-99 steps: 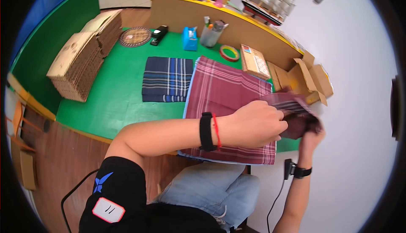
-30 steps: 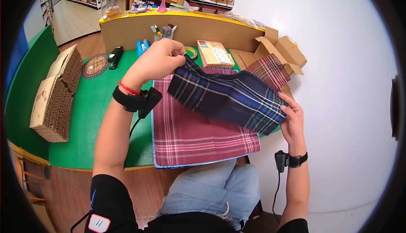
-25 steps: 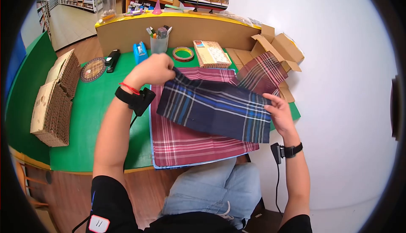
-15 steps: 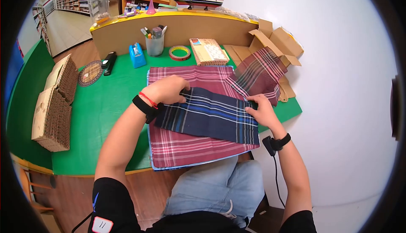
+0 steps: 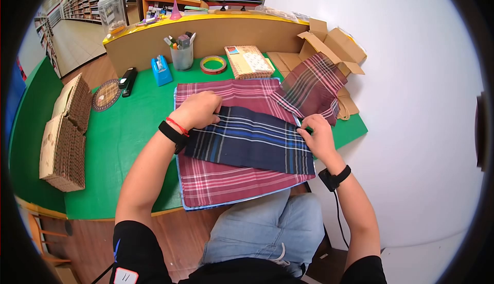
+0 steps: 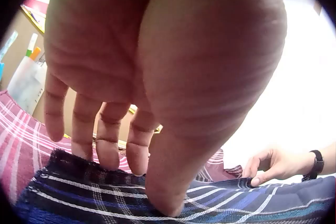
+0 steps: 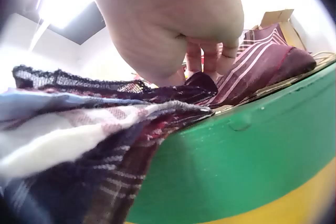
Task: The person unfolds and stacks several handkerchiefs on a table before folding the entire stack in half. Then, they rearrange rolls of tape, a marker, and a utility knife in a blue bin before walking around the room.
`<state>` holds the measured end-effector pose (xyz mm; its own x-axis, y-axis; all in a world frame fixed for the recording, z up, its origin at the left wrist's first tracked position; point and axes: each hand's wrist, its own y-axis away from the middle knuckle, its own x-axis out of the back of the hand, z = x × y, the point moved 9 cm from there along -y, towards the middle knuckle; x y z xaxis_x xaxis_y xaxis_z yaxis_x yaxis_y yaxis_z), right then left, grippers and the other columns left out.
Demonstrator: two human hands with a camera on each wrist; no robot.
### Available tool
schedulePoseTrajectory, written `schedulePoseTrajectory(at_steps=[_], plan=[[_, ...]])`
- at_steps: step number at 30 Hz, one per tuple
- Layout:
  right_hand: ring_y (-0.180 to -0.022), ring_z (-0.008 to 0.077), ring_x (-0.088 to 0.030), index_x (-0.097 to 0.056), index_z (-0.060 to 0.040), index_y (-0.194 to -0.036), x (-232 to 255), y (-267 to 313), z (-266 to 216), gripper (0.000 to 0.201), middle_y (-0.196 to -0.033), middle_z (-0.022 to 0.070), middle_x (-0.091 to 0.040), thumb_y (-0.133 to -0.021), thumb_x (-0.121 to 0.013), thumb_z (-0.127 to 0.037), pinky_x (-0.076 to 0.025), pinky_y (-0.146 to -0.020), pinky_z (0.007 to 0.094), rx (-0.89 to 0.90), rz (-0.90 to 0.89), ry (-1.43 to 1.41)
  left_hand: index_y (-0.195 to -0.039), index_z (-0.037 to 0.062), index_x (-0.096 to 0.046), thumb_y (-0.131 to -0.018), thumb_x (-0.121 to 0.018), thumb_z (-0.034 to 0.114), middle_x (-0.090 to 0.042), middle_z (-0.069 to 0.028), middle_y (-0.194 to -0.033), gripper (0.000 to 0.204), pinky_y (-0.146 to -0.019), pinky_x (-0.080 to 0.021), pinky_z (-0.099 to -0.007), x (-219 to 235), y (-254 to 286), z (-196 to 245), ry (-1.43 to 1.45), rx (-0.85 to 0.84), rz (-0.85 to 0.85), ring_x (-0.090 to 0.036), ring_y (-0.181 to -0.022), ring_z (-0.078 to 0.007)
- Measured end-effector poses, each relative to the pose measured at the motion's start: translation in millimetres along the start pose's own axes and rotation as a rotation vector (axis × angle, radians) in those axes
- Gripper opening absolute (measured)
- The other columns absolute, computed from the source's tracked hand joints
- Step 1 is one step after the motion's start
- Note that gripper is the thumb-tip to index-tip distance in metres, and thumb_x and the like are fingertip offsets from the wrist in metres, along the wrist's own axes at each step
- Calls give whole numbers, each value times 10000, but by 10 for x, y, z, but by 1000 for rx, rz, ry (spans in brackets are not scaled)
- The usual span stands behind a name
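A folded navy plaid cloth (image 5: pixel 252 142) with blue and white stripes lies over a larger maroon plaid cloth (image 5: pixel 221 183). Its upper left corner is pinched by my left hand (image 5: pixel 199 110); in the left wrist view the thumb lies on the navy cloth (image 6: pixel 100 203) and the fingers reach behind its frayed edge. At the opposite corner my right hand (image 5: pixel 319 134) pinches the same top edge between thumb and fingers. Light blue fabric peeks out under the maroon cloth. A second, folded maroon cloth (image 5: pixel 314 85) lies beyond the right hand.
An open cardboard box (image 5: pixel 332 44) stands at the back right. Along the back are a woven folder (image 5: pixel 248 61), tape roll (image 5: pixel 213 65), pen cup (image 5: pixel 182 58), blue tape dispenser (image 5: pixel 161 71) and stapler (image 5: pixel 127 82). Corrugated stacks (image 5: pixel 64 150) stand left on the green table (image 5: pixel 123 150).
The navy cloth, first lying left, was lifted, carried right and lowered onto the maroon cloth. The maroon piece held earlier now lies at the right. Lately both hands have barely moved.
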<state>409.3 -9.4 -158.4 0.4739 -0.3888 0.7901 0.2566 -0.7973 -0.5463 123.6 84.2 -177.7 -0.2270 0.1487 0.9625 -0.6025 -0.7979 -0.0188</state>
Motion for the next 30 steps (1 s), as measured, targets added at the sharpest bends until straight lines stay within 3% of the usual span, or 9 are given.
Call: schedulePoseTrajectory(at_steps=[3,5,7,9,14,23,28,30], plan=[[-964,310,-622,-691,-33,-908,-21,39,6,176,-928,91,-643,-749,-766,-13,-478,-873,422,0,-29,42,-1017,43,-673,-775,-812,166,-696,-177,-1041,305,-848,-542,-458,-101,-41,-81,-32,16,-6,-663,-1007,-370],[-987,313,-613,-690,-37,-970,0,33,-32,229,-975,95,-638,-754,-762,-10,-472,-886,417,-11,-13,33,-964,39,-683,-788,-796,152,-708,-181,-944,238,-818,-547,-474,-2,-36,-94,-10,-28,196,-677,-956,-380],[-1011,315,-605,-688,-42,-1031,29,20,-48,284,-1021,99,-634,-758,-757,-7,-467,-899,413,-25,4,22,-956,41,-685,-791,-790,147,-709,-183,-951,222,-814,-547,-478,-11,-19,-97,-35,-51,197,-679,-951,-382],[-1071,315,-585,-665,-51,-1150,-71,-2,-96,393,-1103,106,-620,-768,-751,-5,-460,-925,418,32,-111,15,-948,43,-687,-794,-783,141,-709,-185,-957,207,-809,-547,-482,1,-18,-67,-61,-73,198,-680,-946,-383],[-1100,325,-573,-649,-51,-1199,-268,-13,-94,417,-1125,112,-619,-793,-721,7,-456,-949,429,-16,-221,25,-904,38,-710,-803,-748,123,-709,-201,-927,138,-817,-543,-498,-53,-46,-148,-110,30,110,-684,-933,-385],[-1136,346,-551,-580,-55,-1295,-370,20,-74,483,-1200,128,-585,-826,-667,22,-452,-965,452,-42,-271,41,-849,45,-702,-808,-678,98,-707,-188,-890,71,-799,-543,-486,-66,-81,-226,-111,-4,167,-679,-923,-382],[-1197,355,-527,-545,-45,-1336,-300,-33,-160,544,-1272,150,-552,-810,-660,29,-437,-1015,444,-32,-245,43,-855,24,-668,-813,-661,73,-693,-182,-873,65,-777,-528,-482,479,95,117,78,-141,297,-668,-879,-382],[-1272,360,-484,-519,-37,-1365,-129,-167,-365,612,-1334,163,-521,-779,-693,-15,-403,-1074,446,45,-128,-133,-869,12,-652,-821,-660,69,-686,-183,-866,75,-766,-522,-483,720,210,382,143,-229,325,-665,-852,-381]])
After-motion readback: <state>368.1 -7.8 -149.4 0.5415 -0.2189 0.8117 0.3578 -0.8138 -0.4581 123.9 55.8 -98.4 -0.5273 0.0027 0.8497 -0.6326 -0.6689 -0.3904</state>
